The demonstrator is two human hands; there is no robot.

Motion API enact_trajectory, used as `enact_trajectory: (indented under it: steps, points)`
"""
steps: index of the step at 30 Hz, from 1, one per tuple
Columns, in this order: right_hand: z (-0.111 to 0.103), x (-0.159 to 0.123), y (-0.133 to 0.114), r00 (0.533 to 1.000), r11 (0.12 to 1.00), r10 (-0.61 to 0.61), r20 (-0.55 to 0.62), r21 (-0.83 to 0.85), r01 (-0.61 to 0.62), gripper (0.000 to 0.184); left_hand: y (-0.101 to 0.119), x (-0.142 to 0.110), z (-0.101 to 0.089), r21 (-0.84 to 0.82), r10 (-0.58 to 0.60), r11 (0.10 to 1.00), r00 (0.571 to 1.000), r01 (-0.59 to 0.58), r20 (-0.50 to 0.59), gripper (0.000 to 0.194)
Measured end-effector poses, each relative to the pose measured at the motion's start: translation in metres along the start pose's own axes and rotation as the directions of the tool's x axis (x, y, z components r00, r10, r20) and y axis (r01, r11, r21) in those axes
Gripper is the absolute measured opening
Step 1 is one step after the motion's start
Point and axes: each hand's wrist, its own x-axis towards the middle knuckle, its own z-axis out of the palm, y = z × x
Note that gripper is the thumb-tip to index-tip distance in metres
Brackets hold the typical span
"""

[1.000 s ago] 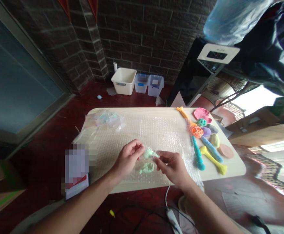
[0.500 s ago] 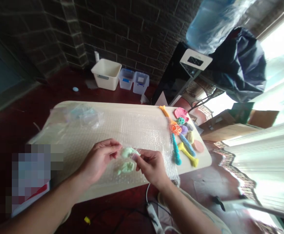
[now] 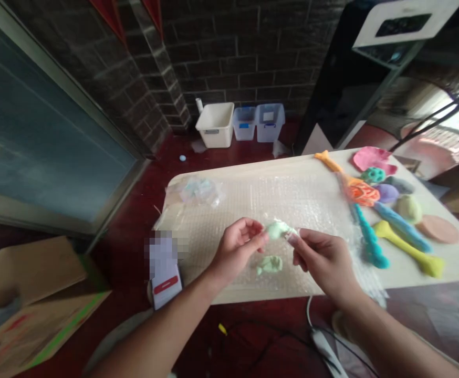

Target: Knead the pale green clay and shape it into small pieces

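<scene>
Above the table, my right hand (image 3: pixel 327 260) pinches one end of a pale green lump (image 3: pixel 277 229) that looks like soft clay. Thumb and fingertips of my left hand (image 3: pixel 239 241) close on the lump's other end. Shiny clear film seems to cling round it, though blur hides the detail. Just below, a second pale green piece (image 3: pixel 269 264), uneven in shape, lies on the bubble wrap (image 3: pixel 237 210) that covers much of the table.
Coloured clay-like pieces, among them a yellow bone shape (image 3: pixel 408 248) and a teal stick (image 3: pixel 369 236), lie at the table's right. A crumpled clear bag (image 3: pixel 201 190) is at the far left. A phone (image 3: pixel 165 278) stands by the left edge; a power strip (image 3: pixel 326 346) lies below.
The view has swung left, so the table and hands appear further right, and a cardboard box shows at lower left. My left fingers have closed in on the green lump.
</scene>
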Motion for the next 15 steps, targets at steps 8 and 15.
enact_trajectory:
  steps: [8,15]
  points:
    - [0.001,0.0,-0.003,0.997,0.994,0.081,-0.007,0.068,-0.08,0.039,0.0,0.002,-0.004,0.058,0.027,0.998,0.999,-0.025,-0.025,0.019]
    - [0.006,-0.004,-0.005,0.999,0.998,0.049,-0.022,0.03,-0.048,0.037,-0.008,-0.005,0.008,-0.382,-0.163,0.913,0.987,0.145,-0.015,0.016]
